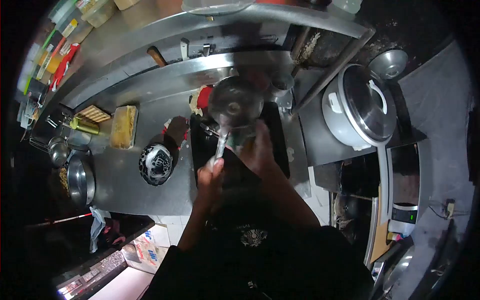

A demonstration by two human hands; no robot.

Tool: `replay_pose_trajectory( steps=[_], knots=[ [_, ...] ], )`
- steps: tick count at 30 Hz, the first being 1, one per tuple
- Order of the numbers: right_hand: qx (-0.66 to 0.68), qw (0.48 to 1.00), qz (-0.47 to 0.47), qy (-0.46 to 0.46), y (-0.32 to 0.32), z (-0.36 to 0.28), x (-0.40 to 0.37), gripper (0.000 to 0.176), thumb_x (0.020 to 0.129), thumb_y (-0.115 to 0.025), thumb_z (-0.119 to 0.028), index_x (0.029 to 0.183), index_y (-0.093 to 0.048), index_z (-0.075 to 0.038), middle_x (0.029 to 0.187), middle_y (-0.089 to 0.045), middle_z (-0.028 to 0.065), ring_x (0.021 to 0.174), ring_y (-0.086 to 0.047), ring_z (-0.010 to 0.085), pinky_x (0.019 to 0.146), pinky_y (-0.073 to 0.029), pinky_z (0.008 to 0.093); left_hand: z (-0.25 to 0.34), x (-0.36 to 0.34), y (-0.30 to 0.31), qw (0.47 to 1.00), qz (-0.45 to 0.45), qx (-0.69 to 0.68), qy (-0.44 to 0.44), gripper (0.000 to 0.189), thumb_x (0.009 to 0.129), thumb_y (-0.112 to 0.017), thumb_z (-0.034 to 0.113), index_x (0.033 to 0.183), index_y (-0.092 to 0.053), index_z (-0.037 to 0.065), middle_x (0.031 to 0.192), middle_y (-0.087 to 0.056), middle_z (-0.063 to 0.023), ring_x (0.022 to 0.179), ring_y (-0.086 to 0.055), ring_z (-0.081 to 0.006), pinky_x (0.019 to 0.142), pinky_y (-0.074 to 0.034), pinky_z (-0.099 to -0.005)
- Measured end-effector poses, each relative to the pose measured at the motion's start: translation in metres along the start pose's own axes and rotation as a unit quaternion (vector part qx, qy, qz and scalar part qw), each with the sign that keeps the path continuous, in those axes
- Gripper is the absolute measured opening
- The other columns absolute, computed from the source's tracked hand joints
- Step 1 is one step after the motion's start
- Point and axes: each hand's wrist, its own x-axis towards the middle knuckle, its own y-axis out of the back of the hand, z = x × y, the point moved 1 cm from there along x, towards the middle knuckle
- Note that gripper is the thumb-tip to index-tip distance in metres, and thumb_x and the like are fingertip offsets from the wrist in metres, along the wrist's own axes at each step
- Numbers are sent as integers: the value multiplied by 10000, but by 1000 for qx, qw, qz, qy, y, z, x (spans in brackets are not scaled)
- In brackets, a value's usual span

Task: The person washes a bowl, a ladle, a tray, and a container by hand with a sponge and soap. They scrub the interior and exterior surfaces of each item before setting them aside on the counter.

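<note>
My left hand [211,174] is closed around the pale metal handle of a round, dark pan [235,102]. The pan is raised over a black sink basin [280,155] set in the steel counter. My right hand [259,147] is close below the pan's right side, smeared by motion. Its fingers and anything in them cannot be made out. On the counter to the left sits a black bowl [156,164] with white foam in it. Something red and crumpled [204,97] lies behind the basin, partly hidden by the pan.
A large white rice cooker [335,112] with a lid stands at right, near a metal bowl [388,64]. Leftward on the steel counter [120,185] are a yellowish rectangular container [124,127], a green cylinder [85,125] and a metal pan [81,179]. A shelf [150,37] runs along the back.
</note>
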Motion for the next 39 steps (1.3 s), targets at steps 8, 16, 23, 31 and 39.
replay_pose_trajectory(
  steps=[8,16,23,31,39],
  knots=[
    [-386,902,7,193,21,-34,-9,573,927,-471,-569,1304,-504,-138,1241,-593,77,1109,-600,277,899,-508,507,1,-5,-4,960,14,257,-110,221,944,-574,271,855,-568,69,589,-547,-162,557,-584,-366,491,-407,-448],
    [37,996,79,2,9,-42,-5,468,947,-483,-445,1246,-556,-94,1179,-623,100,1077,-615,265,927,-505,439,-33,-10,6,890,-12,422,-172,181,931,-583,290,908,-613,113,661,-602,-150,597,-609,-368,503,-430,-468],
    [-250,967,32,-41,33,-71,5,386,945,-552,-371,1111,-644,-34,1057,-678,100,951,-658,222,862,-531,389,-17,-17,64,849,-27,432,-304,222,889,-646,274,885,-668,53,757,-599,-149,651,-566,-338,586,-430,-473],
    [-623,426,-629,187,1,-101,16,236,847,-673,-290,931,-720,-75,877,-688,115,815,-652,282,729,-509,380,73,9,82,839,-239,471,-133,602,888,-499,594,799,-698,33,713,-651,-223,727,-657,-392,638,-509,-472],
    [-822,501,-232,137,11,-73,-6,516,725,-753,-369,1129,-620,-77,1106,-617,149,1017,-588,344,888,-465,438,68,15,46,818,-170,536,-125,438,911,-514,511,890,-677,105,730,-664,-170,723,-660,-364,626,-497,-485]
  ],
)
